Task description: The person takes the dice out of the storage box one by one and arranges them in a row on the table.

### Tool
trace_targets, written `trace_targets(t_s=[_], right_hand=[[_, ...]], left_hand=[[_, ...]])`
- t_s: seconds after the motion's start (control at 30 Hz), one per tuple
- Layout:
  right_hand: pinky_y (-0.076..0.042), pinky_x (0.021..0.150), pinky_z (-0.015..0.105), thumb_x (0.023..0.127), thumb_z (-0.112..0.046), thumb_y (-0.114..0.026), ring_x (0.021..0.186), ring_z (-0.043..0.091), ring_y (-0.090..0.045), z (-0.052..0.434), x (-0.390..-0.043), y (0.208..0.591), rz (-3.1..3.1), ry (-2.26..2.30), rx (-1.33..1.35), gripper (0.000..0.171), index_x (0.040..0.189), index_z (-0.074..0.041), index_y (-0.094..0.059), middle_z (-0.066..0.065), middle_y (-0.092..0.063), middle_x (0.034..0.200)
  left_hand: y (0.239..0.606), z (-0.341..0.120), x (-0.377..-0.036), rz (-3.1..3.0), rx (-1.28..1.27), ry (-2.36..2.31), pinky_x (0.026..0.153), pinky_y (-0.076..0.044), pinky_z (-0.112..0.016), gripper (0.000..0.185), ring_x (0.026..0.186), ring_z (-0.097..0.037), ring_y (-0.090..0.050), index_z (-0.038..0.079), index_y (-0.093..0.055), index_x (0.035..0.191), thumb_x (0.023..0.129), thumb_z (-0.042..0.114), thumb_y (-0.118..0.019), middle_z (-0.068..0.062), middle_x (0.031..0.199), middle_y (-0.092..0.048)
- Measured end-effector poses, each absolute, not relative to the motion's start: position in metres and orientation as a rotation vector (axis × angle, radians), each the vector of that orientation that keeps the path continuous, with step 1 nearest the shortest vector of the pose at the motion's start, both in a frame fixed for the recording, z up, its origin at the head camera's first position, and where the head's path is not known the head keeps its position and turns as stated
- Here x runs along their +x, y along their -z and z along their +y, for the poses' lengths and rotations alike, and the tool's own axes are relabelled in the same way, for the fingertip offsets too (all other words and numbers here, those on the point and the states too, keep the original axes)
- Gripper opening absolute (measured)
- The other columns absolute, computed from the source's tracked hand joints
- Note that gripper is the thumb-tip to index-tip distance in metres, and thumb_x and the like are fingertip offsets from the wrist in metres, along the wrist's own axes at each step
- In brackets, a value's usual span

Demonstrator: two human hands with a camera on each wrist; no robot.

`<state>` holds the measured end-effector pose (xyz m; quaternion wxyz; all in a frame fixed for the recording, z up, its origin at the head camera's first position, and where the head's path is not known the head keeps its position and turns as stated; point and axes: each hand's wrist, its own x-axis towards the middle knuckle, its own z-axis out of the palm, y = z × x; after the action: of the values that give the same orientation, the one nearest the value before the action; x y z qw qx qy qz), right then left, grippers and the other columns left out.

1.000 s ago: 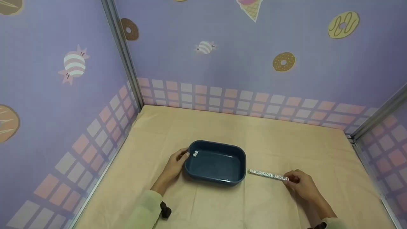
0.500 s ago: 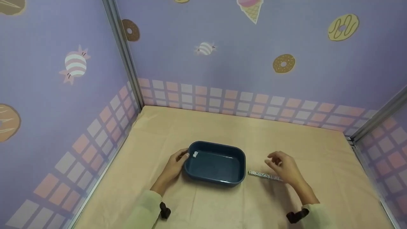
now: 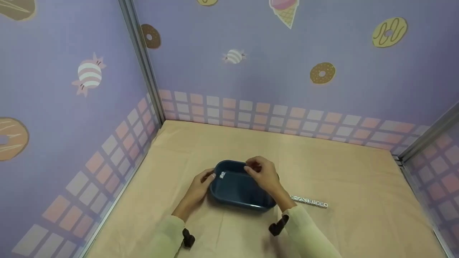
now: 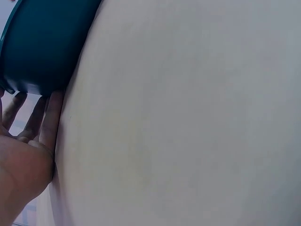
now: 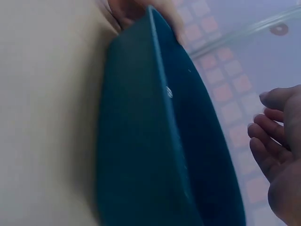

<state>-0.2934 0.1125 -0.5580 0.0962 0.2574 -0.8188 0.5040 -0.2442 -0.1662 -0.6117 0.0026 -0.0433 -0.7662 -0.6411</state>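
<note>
A dark blue rectangular tray [image 3: 229, 190] sits on the beige tabletop. One white die [image 3: 222, 175] lies in its near-left corner, also visible in the right wrist view as the die [image 5: 168, 92]. My left hand [image 3: 206, 177] rests against the tray's left end, thumb at the rim, fingers [image 4: 47, 122] straight along the tray [image 4: 42, 42] wall. My right hand [image 3: 251, 167] hovers over the tray's far side, thumb and fingertips pinched together on a small die that is mostly hidden. A row of white dice [image 3: 309, 201] lies to the tray's right.
Purple walls printed with sweets close the table on the left, back and right, with metal posts [image 3: 143, 64] at the corners. Bare beige tabletop [image 3: 322, 168] extends behind and to the right of the tray. Black wrist mounts [image 3: 278, 226] sit on both sleeves.
My right hand left the right end of the dice row and moved left over the tray; the row looks shorter. My left hand stayed on the tray.
</note>
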Motion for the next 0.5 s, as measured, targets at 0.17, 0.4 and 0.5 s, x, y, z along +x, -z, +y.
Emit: trace_targets(t_s=[0.17,0.4,0.5], right_hand=[[-0.058,0.074,0.029,0.096,-0.010,-0.079,0.084,0.016,-0.068,0.082,-0.293,0.575,-2.385,-1.494,0.677,0.022,0.113,0.004,-0.074,0.004,-0.073,0.099],[-0.061,0.081,0.040,0.096,-0.011,-0.080,0.092,0.025,-0.070,0.059,-0.297,0.599,-2.485,-1.401,0.659,0.024,0.115,0.001,-0.074,0.010,-0.072,0.103],[-0.060,0.086,0.042,0.094,-0.011,-0.082,0.098,0.026,-0.070,0.053,-0.299,0.603,-2.562,-1.398,0.633,0.028,0.119,0.001,-0.074,0.012,-0.071,0.108]], left_hand=[[0.626,-0.168,-0.254,-2.432,-0.140,1.988,0.116,-0.040,-0.052,0.042,0.132,-0.030,-0.057,0.007,-0.060,0.147,0.111,0.029,-0.057,-0.013,0.142,-0.064],[0.627,-0.168,-0.252,-2.376,-0.120,2.038,0.117,-0.037,-0.056,0.043,0.134,-0.034,-0.056,0.004,-0.060,0.148,0.111,0.027,-0.058,-0.017,0.143,-0.063],[0.626,-0.170,-0.252,-2.380,-0.121,2.048,0.116,-0.039,-0.055,0.043,0.133,-0.033,-0.057,0.005,-0.059,0.148,0.112,0.027,-0.058,-0.016,0.144,-0.063]])
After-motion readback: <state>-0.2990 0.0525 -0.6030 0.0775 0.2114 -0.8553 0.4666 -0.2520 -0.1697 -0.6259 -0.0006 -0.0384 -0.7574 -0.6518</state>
